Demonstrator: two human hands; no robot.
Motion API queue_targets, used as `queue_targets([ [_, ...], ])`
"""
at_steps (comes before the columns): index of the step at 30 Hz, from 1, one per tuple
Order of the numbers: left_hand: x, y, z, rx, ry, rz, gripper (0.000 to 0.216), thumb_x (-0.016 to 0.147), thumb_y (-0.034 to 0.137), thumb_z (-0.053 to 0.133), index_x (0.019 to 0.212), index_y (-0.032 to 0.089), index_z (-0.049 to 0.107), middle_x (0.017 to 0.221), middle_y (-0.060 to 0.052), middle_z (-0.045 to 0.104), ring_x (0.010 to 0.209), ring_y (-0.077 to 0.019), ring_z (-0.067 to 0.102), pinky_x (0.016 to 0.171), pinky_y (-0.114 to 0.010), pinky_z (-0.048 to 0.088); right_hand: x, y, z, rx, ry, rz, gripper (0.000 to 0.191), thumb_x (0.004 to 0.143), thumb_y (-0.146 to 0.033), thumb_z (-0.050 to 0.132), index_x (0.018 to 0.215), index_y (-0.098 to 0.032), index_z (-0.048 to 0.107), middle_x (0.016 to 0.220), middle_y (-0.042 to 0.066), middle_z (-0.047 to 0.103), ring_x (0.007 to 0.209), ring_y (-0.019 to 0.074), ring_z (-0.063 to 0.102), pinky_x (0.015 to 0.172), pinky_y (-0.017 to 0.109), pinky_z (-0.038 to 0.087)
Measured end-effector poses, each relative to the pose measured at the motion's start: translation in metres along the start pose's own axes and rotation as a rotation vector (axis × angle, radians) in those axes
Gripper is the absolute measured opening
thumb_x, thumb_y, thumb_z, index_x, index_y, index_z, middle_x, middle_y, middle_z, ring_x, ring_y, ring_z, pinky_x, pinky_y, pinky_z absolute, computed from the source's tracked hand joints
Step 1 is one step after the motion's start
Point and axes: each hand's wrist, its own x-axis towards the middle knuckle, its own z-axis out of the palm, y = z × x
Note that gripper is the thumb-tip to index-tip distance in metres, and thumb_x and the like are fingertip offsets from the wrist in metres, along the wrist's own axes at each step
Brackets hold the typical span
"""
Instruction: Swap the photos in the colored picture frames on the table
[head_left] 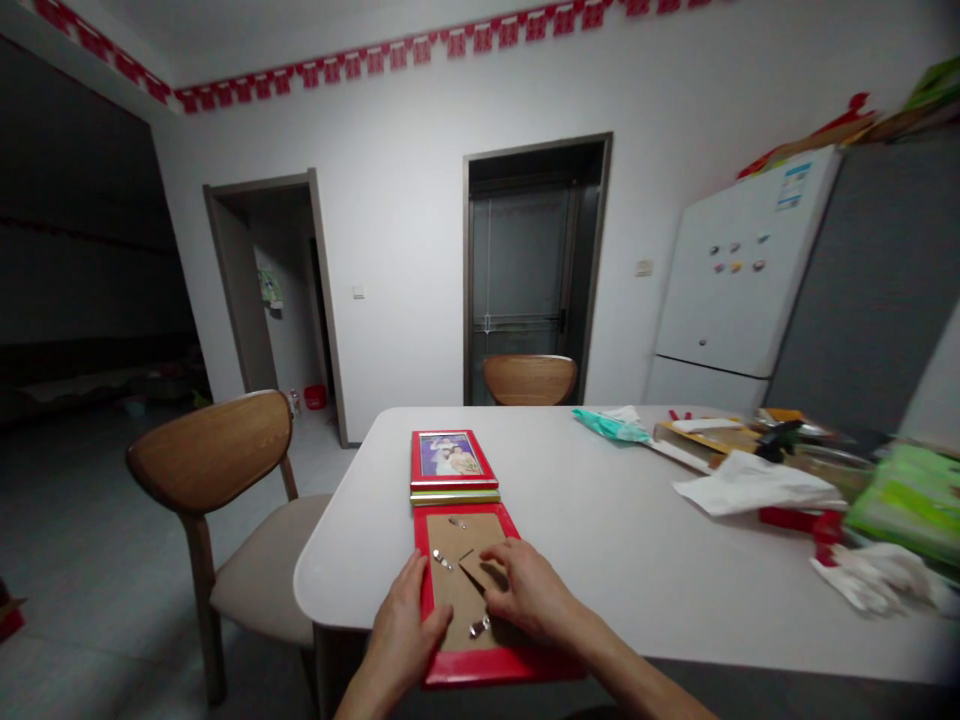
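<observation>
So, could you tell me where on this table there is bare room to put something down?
The widest bare patch of the table lies between the face-down red frame under both hands and the white paper. Another strip runs behind the stacked frames toward the far chair. The right end is crowded with packets, papers and gloves.

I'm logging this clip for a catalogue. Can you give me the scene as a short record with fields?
setting: room with a white table, wooden chairs, a fridge
left hand: left hand rests on the left edge of the red frame
right hand: right hand lies on the brown backing board, fingers at its stand flap
frame state: face down, metal clips visible
beyond it: stack of frames, top one showing a photo
table right side: papers, green packet, white cloth
</observation>
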Motion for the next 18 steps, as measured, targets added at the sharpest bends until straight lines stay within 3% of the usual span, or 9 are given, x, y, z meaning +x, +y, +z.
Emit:
queue_targets([
  [3, 0.003, 0.009, -0.003, -0.184, 0.049, -0.030, 0.053, 0.062, 0.031, 0.054, 0.110, 0.009, 0.048, 0.120, -0.013, 0.047, 0.112, -0.0235, 0.041, 0.096, -0.033, 0.028, 0.004, -0.009, -0.012, 0.006, 0.054, -0.017, 0.032, 0.057, -0.020, 0.053, 0.088, -0.017, 0.062, 0.088, 0.007, 0.058, 0.083, 0.0178, 0.051, 0.071, 0.024, 0.037],
  [7, 0.009, 0.015, -0.011, -0.584, 0.045, -0.091, 0.036, 0.066, 0.039, 0.050, 0.092, 0.015, 0.054, 0.092, -0.007, 0.064, 0.087, -0.0223, 0.057, 0.074, -0.031, 0.045, 0.004, -0.034, -0.022, 0.084, 0.121, -0.103, 0.031, 0.061, -0.023, 0.053, 0.091, -0.018, 0.061, 0.088, 0.006, 0.057, 0.083, 0.0172, 0.051, 0.073, 0.025, 0.038],
  [10, 0.012, 0.004, -0.027, -0.642, 0.056, -0.140, 0.035, 0.068, 0.043, 0.045, 0.089, 0.016, 0.052, 0.078, -0.003, 0.065, 0.073, -0.0201, 0.061, 0.064, -0.030, 0.047, 0.005, -0.043, -0.020, 0.197, 0.113, -0.167, 0.032, 0.068, -0.029, 0.050, 0.097, -0.018, 0.057, 0.092, 0.006, 0.056, 0.086, 0.0167, 0.050, 0.076, 0.027, 0.039],
  [13, 0.012, -0.020, -0.051, -0.636, 0.097, -0.198, 0.035, 0.066, 0.045, 0.046, 0.083, 0.016, 0.051, 0.068, -0.002, 0.064, 0.064, -0.0191, 0.060, 0.058, -0.029, 0.046, 0.006, -0.025, -0.017, 0.162, 0.129, -0.085, 0.035, 0.073, -0.034, 0.046, 0.101, -0.017, 0.055, 0.099, 0.008, 0.056, 0.088, 0.0173, 0.050, 0.078, 0.028, 0.038],
  [18, 0.011, -0.063, -0.083, -0.519, 0.172, -0.274, 0.034, 0.060, 0.047, 0.049, 0.073, 0.016, 0.054, 0.060, -0.001, 0.062, 0.060, -0.0196, 0.059, 0.057, -0.029, 0.045, 0.001, 0.028, -0.011, -0.105, 0.096, 0.155, 0.035, 0.071, -0.031, 0.046, 0.102, -0.016, 0.055, 0.094, 0.009, 0.055, 0.088, 0.0182, 0.050, 0.077, 0.027, 0.036],
])
